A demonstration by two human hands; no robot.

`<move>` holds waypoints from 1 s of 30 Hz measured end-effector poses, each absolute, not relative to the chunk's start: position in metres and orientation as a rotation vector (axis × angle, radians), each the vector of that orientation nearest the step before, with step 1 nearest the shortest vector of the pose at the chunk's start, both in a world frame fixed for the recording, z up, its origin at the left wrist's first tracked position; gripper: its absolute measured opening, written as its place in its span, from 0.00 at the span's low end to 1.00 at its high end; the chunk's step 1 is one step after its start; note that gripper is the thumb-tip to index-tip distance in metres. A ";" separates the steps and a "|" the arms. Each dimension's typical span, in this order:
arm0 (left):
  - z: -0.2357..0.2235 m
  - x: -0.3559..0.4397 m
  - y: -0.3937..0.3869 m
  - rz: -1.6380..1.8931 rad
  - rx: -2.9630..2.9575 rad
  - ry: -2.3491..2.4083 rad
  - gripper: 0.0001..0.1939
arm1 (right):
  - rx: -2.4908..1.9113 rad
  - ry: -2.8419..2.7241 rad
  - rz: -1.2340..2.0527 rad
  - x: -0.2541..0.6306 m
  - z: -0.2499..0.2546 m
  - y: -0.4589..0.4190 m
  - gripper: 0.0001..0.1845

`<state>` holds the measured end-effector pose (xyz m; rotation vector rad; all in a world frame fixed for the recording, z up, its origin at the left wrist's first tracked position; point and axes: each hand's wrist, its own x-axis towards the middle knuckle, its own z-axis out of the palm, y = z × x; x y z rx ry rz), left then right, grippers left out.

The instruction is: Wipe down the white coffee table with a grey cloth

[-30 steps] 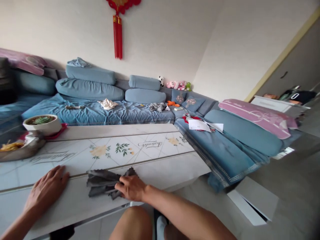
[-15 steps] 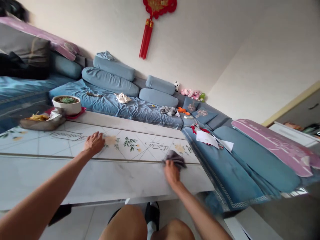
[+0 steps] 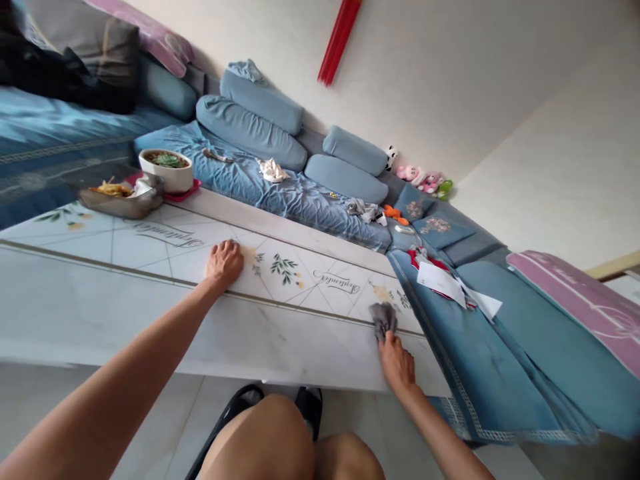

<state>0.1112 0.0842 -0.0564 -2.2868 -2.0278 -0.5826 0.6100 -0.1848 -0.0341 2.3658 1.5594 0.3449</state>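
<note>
On my feed, the grey cloth (image 3: 383,320) sits bunched on the surface (image 3: 280,327), close to the edge nearest the blue sofa (image 3: 295,213). My right hand (image 3: 397,365) is right behind it, with its fingers (image 3: 385,348) closed on the cloth. My left hand (image 3: 225,263) lies palm down, well apart from the right, its fingers (image 3: 226,249) open and holding nothing. It rests on the surface's printed leaves and script lettering. At the far end of the surface, a shallow grey dish (image 3: 117,203) with yellow food stands just beside a white bowl (image 3: 166,172) on a red mat (image 3: 187,188). Past the edge, white papers (image 3: 440,280) lie on the sofa, and plush toys (image 3: 424,179) sit in its corner. Below the surface I see my knees (image 3: 260,440) and black sandals (image 3: 309,410).
</note>
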 end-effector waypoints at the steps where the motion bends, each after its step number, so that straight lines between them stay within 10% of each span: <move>1: -0.056 0.112 0.084 -0.588 -2.288 -2.031 0.24 | 2.386 1.536 0.344 0.600 -0.034 -0.178 0.12; 9: -0.055 0.107 0.085 -0.566 -2.305 -2.035 0.24 | 1.837 2.427 0.174 0.389 -0.079 -0.124 0.20; 18: -0.061 0.109 0.087 -0.620 -2.315 -2.037 0.26 | 2.230 1.707 0.305 0.575 -0.038 -0.169 0.09; 30: -0.056 0.106 0.086 -0.623 -2.318 -2.065 0.25 | 1.721 2.525 0.064 0.411 -0.063 -0.149 0.14</move>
